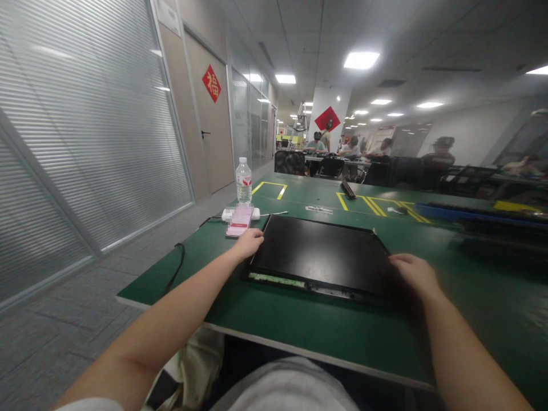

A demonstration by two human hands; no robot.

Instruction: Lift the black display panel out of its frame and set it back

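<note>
Black panel [321,251], one: flat, rectangular, held between the two hands; whether it rests fully on the table [325,337] cannot be told. Grip: left hand [249,242] grasping the panel's left edge, right hand [415,274] grasping its right edge; fingers beneath are hidden. Handling, as judged: stiff, fairly light for its width, smooth and slippery on the face, likely fragile if bent or pressed. Best hold: both side edges, kept level, off the green circuit strip [277,279] set in the near edge, low and inward from the left hand. Surroundings: phone [242,222] just beyond the left hand, water bottle [244,181] farther on; black cord [178,264] left of that hand, by the table's left edge. Room for moving: green surface short of the grip and past the right hand; the left side looks tighter.
</note>
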